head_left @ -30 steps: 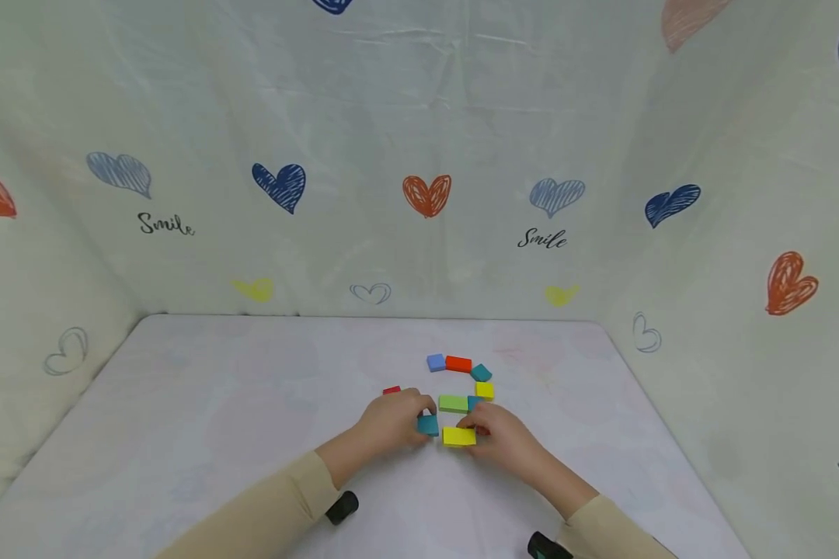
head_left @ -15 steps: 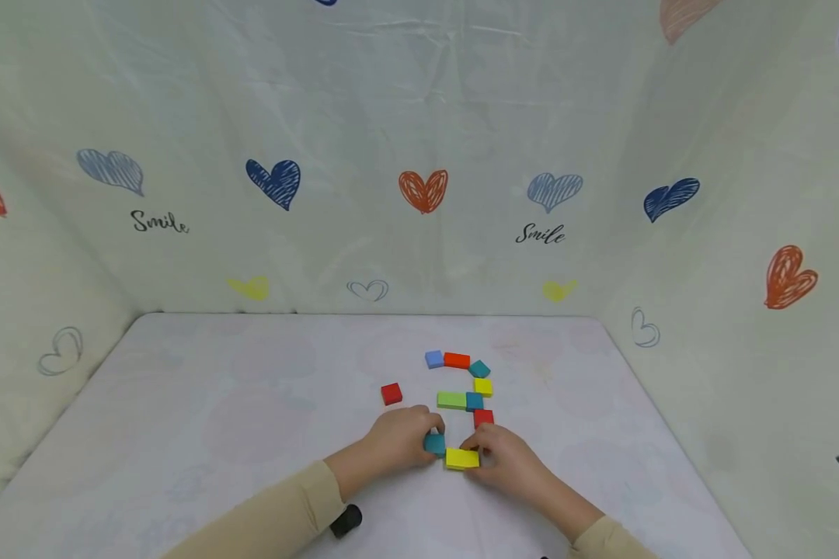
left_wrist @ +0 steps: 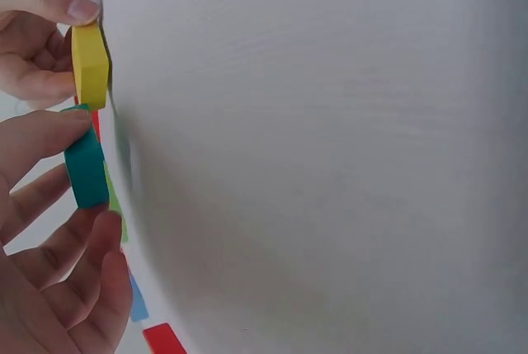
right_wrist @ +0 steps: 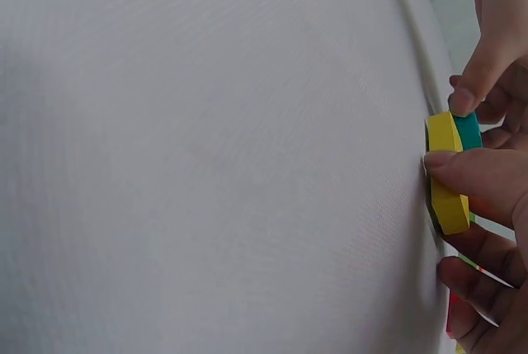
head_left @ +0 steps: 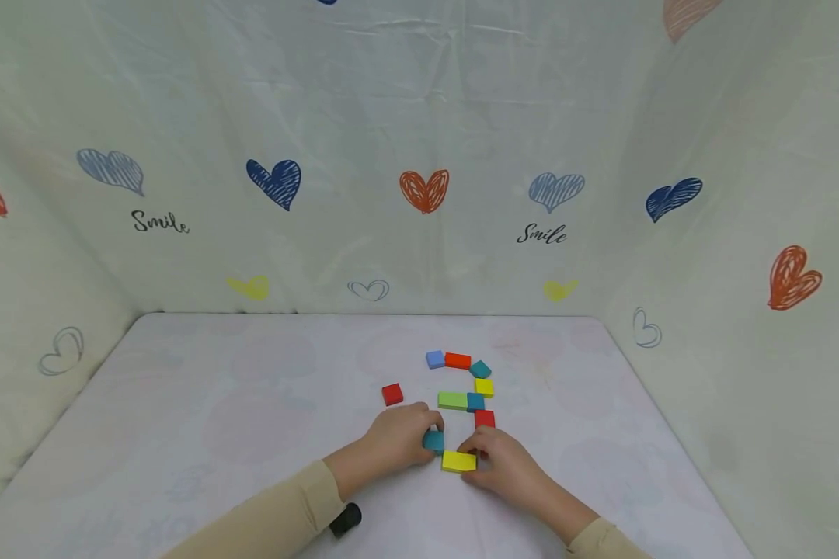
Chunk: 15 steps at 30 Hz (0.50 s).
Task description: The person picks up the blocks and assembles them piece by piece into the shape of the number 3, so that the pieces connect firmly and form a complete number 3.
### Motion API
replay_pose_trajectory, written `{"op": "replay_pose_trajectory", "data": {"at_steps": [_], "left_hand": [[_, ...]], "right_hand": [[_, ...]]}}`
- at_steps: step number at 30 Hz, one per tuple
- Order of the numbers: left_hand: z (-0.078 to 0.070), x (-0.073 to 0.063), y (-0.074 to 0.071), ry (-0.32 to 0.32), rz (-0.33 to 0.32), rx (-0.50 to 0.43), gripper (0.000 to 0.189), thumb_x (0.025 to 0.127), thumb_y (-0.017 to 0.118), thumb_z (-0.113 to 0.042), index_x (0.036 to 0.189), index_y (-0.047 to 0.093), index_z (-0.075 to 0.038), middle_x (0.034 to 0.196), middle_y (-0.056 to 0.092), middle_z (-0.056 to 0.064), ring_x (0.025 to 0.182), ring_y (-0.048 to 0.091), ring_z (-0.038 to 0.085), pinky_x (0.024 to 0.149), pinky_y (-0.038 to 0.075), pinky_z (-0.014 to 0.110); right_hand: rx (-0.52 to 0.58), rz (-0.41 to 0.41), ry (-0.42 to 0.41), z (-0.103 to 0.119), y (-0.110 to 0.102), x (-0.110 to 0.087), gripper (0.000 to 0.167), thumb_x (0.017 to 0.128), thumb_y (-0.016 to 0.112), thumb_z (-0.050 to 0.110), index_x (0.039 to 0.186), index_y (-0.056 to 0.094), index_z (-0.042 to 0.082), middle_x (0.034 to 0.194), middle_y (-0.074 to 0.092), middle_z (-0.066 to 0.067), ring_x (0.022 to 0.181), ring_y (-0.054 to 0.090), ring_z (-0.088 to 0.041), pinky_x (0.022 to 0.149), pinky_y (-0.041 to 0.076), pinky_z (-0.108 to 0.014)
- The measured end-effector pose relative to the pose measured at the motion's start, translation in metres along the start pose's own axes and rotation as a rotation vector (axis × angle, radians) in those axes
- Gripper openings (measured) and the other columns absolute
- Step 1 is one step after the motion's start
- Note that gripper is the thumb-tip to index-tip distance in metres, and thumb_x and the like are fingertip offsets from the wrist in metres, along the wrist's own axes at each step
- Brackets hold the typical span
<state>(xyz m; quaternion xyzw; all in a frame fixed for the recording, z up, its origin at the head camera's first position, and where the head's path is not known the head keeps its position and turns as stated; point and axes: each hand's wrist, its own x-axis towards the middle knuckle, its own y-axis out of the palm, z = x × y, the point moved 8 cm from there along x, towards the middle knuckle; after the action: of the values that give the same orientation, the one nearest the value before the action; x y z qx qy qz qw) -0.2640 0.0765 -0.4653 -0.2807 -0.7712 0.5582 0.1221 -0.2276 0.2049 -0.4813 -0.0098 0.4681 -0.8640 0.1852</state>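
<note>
My left hand [head_left: 400, 436] pinches a teal block [head_left: 433, 442] between thumb and fingers, low over the table. Close beside it, my right hand [head_left: 505, 466] holds a yellow block [head_left: 459, 462] by its right end. The yellow block's left end sits right at the teal block's near corner. In the left wrist view the teal block [left_wrist: 86, 168] lies just below the yellow block [left_wrist: 90, 67]. From the right wrist, the thumb presses on the yellow block [right_wrist: 448, 193], and the teal block [right_wrist: 468, 129] is partly hidden behind it.
Beyond the hands a curved row holds a light blue block [head_left: 436, 359], an orange-red block [head_left: 457, 361], a teal pentagonal block [head_left: 480, 369], a small yellow block [head_left: 484, 387], a blue block [head_left: 475, 402], a green block [head_left: 452, 401] and a red block [head_left: 485, 418]. Another red block [head_left: 392, 394] lies apart, left.
Both hands came nearer the person with their blocks, which are now closer together, uncovering the red blocks. In the last half second the yellow block shifted slightly left.
</note>
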Motion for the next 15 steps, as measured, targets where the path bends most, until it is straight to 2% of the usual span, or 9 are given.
{"op": "replay_pose_trajectory", "data": {"at_steps": [9, 15], "left_hand": [[-0.012, 0.001, -0.006, 0.039, -0.032, 0.004, 0.034, 0.076, 0.084, -0.030, 0.105, 0.069, -0.022, 0.086, 0.057, -0.008, 0.073, 0.051, 0.006, 0.065, 0.049, 0.020], [-0.019, 0.007, -0.004, 0.051, -0.029, 0.007, 0.033, 0.078, 0.083, -0.033, 0.107, 0.070, -0.023, 0.093, 0.062, -0.008, 0.081, 0.055, 0.008, 0.070, 0.051, 0.024]], "right_hand": [[0.041, -0.031, -0.004, -0.003, -0.005, -0.002, 0.032, 0.077, 0.083, 0.024, 0.105, 0.071, 0.016, 0.087, 0.053, 0.011, 0.082, 0.050, -0.012, 0.069, 0.048, -0.023], [0.048, -0.029, -0.028, -0.003, -0.007, -0.004, 0.028, 0.078, 0.082, 0.021, 0.103, 0.071, 0.015, 0.087, 0.054, 0.012, 0.081, 0.050, -0.012, 0.069, 0.048, -0.023]]}}
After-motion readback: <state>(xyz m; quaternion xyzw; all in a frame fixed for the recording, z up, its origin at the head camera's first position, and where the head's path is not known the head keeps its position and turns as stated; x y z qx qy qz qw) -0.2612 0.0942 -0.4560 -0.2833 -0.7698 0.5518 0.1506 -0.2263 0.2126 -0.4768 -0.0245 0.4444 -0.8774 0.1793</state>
